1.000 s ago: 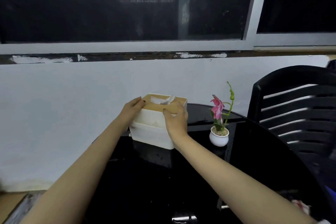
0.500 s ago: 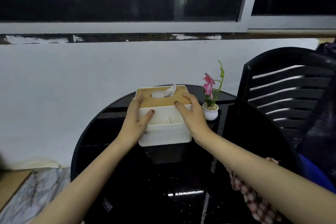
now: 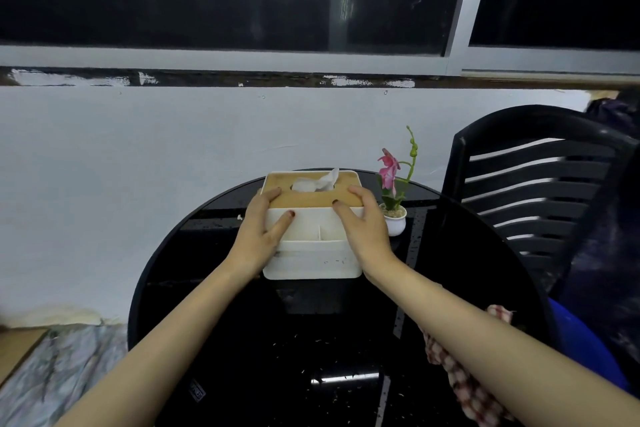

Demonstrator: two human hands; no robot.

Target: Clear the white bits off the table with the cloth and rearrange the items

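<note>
A white tissue box (image 3: 311, 255) with a wooden lid and a tissue poking out stands at the far side of the round black glass table (image 3: 194, 288). My left hand (image 3: 258, 232) grips its left side and my right hand (image 3: 363, 227) grips its right side. A small white pot with a pink flower (image 3: 394, 204) stands just right of the box. A red-and-white checked cloth (image 3: 464, 385) lies at the table's right edge, partly under my right forearm. Small white bits (image 3: 311, 343) speckle the near part of the table.
A black slatted plastic chair (image 3: 540, 191) stands to the right of the table. A white wall and dark windows rise behind it. Marble-patterned floor (image 3: 52, 374) shows at the lower left. Something blue (image 3: 581, 347) sits at the right edge.
Both hands have shifted from the box's top corners to its sides, and the box now sits squarer to me. The view dropped, showing more table and the checked cloth.
</note>
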